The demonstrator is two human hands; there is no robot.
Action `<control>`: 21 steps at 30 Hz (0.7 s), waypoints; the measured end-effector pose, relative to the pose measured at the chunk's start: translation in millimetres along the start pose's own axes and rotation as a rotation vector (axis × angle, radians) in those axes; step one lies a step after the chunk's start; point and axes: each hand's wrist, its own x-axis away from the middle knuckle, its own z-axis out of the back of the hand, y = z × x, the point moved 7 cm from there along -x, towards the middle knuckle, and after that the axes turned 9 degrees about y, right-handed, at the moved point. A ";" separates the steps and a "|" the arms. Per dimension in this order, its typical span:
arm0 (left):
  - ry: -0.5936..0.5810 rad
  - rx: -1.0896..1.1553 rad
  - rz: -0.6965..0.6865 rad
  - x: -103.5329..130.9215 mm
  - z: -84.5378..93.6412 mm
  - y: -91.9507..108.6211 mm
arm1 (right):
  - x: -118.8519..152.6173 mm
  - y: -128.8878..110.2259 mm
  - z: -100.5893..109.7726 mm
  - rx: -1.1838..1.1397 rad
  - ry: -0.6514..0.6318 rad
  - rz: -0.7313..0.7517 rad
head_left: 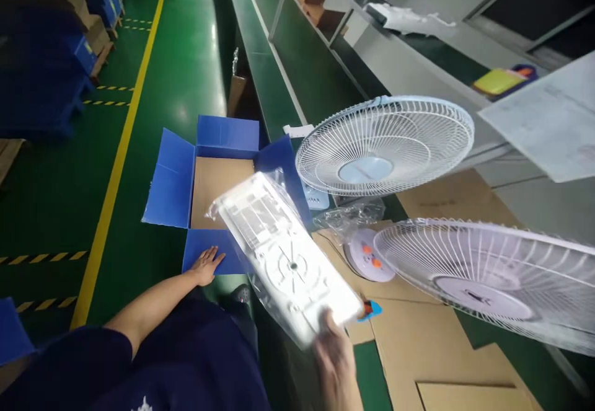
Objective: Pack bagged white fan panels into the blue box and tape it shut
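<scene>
Bagged white panel held over the blue box

The right hand (335,352) pinches the near end of the bagged white panel (283,259), apparently thumb on top; the blur hides its grip. Supporting the long panel level should prevent flexing. The left hand (204,264), fingers spread, presses flat on the blue box (174,178) flap.

Blue box (174,175) with brown inside, white grilles (385,144), green floor (60,194) striped yellow and black.

The left hand (207,264) reaches forward with fingers spread flat, while the right hand (335,355) is raised, fingers gripping.
</scene>
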 end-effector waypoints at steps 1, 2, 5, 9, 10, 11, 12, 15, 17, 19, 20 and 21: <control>-0.002 0.017 -0.004 -1.0 -0.8 -1.2 | -11.9 2.6 -50.2 -0.052 -0.032 -0.030; -0.002 0.032 -0.007 -1.9 -1.1 -1.8 | -23.9 7.6 -100.5 -0.093 -0.074 -0.079; 0.000 0.063 -0.014 -2.1 1.7 -0.4 | -59.7 31.2 -223.6 -0.159 -0.120 -0.220; -0.018 0.072 0.013 4.6 8.2 4.7 | -106.7 70.8 -320.8 -0.160 -0.168 -0.304; -0.025 0.074 0.025 6.7 8.4 5.5 | -119.2 81.0 -336.4 -0.156 -0.176 -0.321; -0.032 0.077 0.038 8.7 7.6 6.0 | -132.3 90.6 -349.7 -0.153 -0.182 -0.337; -0.038 0.080 0.052 10.7 5.6 6.3 | -146.2 99.5 -361.0 -0.150 -0.184 -0.349; -0.055 0.075 0.096 16.4 -4.9 6.9 | -192.0 122.1 -385.0 -0.141 -0.170 -0.383; -0.064 0.055 0.129 19.4 -11.1 8.1 | -223.8 134.2 -395.2 -0.131 -0.149 -0.409; -0.074 0.032 0.157 20.5 -13.4 10.5 | -253.0 144.4 -402.4 -0.118 -0.122 -0.440; -0.086 0.021 0.166 20.2 -13.6 12.1 | -265.3 148.9 -405.0 -0.109 -0.107 -0.458; -0.102 0.009 0.173 19.6 -13.7 13.4 | -275.5 153.0 -407.0 -0.099 -0.092 -0.478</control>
